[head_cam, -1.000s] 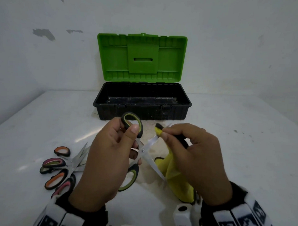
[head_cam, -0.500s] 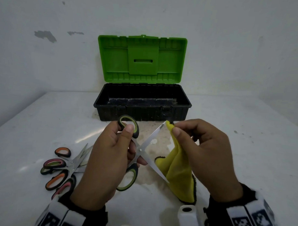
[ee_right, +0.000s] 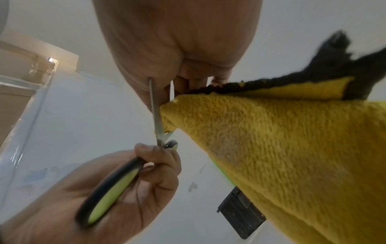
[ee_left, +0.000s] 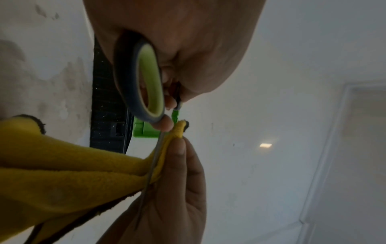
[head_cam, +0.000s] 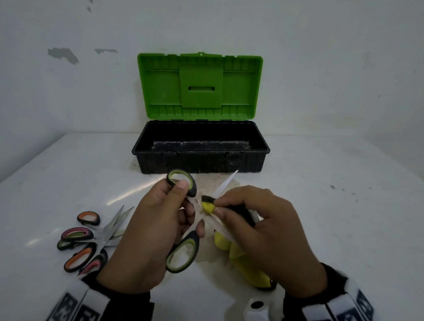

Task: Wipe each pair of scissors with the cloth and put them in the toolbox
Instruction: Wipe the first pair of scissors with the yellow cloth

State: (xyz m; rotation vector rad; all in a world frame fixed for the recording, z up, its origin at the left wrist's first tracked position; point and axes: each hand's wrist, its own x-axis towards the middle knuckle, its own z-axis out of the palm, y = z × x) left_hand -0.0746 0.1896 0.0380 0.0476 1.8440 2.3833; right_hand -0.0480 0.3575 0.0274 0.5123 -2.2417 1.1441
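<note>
My left hand (head_cam: 153, 232) grips the green scissors (head_cam: 182, 251) by the handles, blades spread, above the table; my right hand (head_cam: 263, 231) pinches the cloth (head_cam: 208, 206) near the pivot. Steel feels stiff, sharp, slippery, so I'd keep to the handles

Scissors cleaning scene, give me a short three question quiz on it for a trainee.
1. True or false: the toolbox lid is closed.
2. Which hand pinches the yellow cloth on the blade of the green-handled scissors? A) left hand B) right hand
3. Fill in: the other scissors lie on the table to the person's ____.

Key: 1 false, the lid stands open. 2 B; the left hand holds the handles. 3 left.
</note>
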